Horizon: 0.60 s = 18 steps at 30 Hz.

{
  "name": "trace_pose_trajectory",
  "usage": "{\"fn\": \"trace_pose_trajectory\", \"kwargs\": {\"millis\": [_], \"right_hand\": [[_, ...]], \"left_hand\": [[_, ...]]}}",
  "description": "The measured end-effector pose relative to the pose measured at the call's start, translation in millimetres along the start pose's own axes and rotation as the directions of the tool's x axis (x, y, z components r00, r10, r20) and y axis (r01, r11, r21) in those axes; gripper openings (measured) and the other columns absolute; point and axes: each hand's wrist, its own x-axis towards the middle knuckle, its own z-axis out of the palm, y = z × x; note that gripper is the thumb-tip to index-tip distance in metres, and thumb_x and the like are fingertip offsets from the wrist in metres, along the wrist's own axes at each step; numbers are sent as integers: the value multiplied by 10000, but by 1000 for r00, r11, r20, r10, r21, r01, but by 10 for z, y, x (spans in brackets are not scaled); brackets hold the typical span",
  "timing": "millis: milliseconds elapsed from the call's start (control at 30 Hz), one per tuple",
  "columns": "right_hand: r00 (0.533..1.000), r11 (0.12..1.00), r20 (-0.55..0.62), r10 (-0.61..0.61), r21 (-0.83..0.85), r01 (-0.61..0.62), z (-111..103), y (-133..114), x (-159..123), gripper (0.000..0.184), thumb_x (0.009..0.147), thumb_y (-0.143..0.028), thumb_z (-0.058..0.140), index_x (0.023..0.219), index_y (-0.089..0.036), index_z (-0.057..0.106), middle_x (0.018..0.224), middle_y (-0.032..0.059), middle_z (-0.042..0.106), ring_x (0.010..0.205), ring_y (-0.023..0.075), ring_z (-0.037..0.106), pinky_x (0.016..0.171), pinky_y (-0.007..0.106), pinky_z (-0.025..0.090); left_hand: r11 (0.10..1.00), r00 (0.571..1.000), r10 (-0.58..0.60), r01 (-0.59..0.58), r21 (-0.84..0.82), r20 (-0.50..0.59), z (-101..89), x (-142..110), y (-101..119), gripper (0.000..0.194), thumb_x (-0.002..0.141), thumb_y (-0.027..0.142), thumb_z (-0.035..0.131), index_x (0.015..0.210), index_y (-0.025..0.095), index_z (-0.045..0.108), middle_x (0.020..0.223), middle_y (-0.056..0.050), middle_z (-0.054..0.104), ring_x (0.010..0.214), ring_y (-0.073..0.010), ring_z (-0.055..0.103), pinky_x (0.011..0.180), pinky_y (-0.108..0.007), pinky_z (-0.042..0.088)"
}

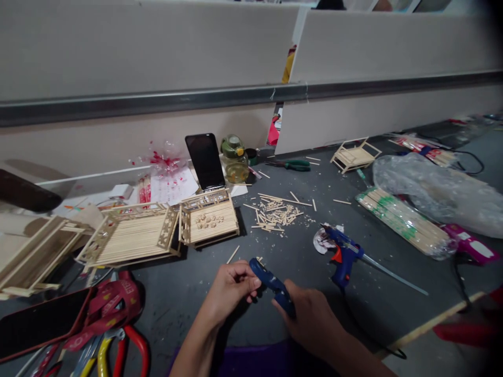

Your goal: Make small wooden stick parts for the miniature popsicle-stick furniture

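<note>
My right hand [308,314] is wrapped round the handles of a blue plier-like hand tool [271,280], whose head points up and left. My left hand [234,285] is closed in a pinch against the tool's head; what lies between its fingertips is too small to make out. A short pale piece [259,258] shows just past the tool's tip. Beyond the hands lies a loose pile of cut wooden sticks [277,213]. Left of it stands a small stick-built tray [210,222] with several small wooden bits inside, beside a larger stick-built bed frame [131,235].
A blue glue gun [346,256] with a glue stick lies at right, near packed wooden sticks [404,222]. A phone [205,161] leans by a green-lidded bottle [236,162]. Green-handled pliers [294,165] and a small stick chair [356,155] sit behind. Red-handled pliers [137,345] lie front left.
</note>
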Motion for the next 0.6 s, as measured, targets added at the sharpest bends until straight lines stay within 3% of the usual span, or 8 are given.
{"fn": "trace_pose_trajectory", "kwargs": {"millis": [200,367,600], "right_hand": [[998,999,-49,-30,15,31,67,18,16,93,844,-239,534,917,-181,529,726,59,714,656,230,692,561,279,327],[999,999,42,33,-3,-32,48,-43,31,61,796,-183,538,852,-196,517,726,38,697,639,214,679,556,282,308],[998,993,-43,36,-110,-40,81,-76,7,63,791,-189,540,853,-177,540,717,53,683,655,213,659,584,292,304]], "left_hand": [[1000,999,1,-1,-9,37,-44,7,-6,297,641,364,801,597,113,649,652,5,533,508,-83,517,464,-207,440],[999,998,34,-35,11,49,-74,27,-14,283,653,355,798,592,114,663,651,0,531,525,-91,509,487,-221,441],[995,989,96,-98,8,109,-88,24,27,285,658,341,799,557,110,667,593,-18,558,534,-103,500,526,-235,418]]}}
